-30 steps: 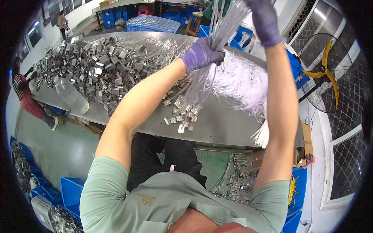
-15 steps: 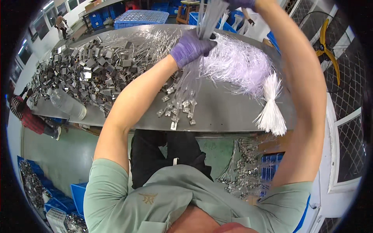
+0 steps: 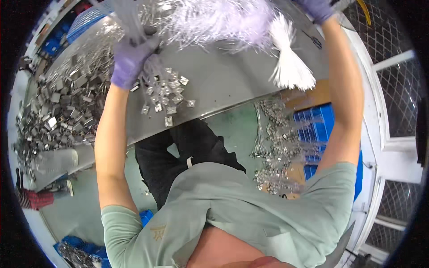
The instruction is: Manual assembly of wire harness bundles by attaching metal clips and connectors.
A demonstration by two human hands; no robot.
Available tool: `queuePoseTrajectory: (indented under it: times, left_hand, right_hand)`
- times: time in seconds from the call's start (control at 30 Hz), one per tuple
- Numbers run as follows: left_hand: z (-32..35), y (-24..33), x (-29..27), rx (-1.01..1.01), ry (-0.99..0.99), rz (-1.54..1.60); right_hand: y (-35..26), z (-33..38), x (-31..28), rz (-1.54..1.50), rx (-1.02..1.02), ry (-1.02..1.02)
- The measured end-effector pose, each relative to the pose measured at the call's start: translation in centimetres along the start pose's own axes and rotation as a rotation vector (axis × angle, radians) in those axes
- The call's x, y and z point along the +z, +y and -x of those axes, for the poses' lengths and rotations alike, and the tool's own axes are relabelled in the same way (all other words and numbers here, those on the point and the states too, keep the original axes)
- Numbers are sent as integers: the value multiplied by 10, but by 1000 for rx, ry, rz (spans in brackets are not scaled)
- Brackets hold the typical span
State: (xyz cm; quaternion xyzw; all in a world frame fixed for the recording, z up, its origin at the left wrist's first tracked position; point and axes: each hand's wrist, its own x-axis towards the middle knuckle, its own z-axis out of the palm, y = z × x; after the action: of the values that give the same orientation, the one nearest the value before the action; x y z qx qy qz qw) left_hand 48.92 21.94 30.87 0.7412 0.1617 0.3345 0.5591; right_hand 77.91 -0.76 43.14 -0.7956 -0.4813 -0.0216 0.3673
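Observation:
My left hand [image 3: 130, 60], in a purple glove, is closed around a bundle of clear plastic strands [image 3: 127, 18]. Small metal buckle-like pieces [image 3: 167, 89] hang at the near ends of these strands, over the grey table. At the upper edge, far to the right, is my right hand [image 3: 316, 10], also gloved in purple. Its fingers are cut off by the picture's edge, so what it holds cannot be seen. A white bundle of thin strips [image 3: 290, 62], pinched in the middle, lies between the hands beside a heap of clear, lilac-tinted strands [image 3: 219, 20].
Dark and silvery metal pieces [image 3: 67, 105] are piled on the left of the metal table [image 3: 210, 85], near a clear plastic bottle [image 3: 56, 161]. Small parts on strands [image 3: 277, 134] hang below the table by a blue crate [image 3: 321, 118]. A person in red [image 3: 38, 198] is at far left.
My view has turned and shifted to the right. My right hand has moved away from the bundle, far out to the right. The left hand still grips the strands.

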Motion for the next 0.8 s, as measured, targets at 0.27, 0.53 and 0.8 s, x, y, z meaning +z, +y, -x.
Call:
queuePoseTrajectory:
  times: [0.27, 0.53, 0.8]
  left_hand:
    - [-6, -20, 9, 17, 91, 227]
    - [-3, -31, 16, 110, 146, 49]
    - [-1, -32, 13, 36, 81, 180]
  right_hand:
    - [234, 134, 66, 374, 686, -293]
    - [321, 175, 119, 951, 495, -561]
    - [224, 152, 96, 471, 682, -708]
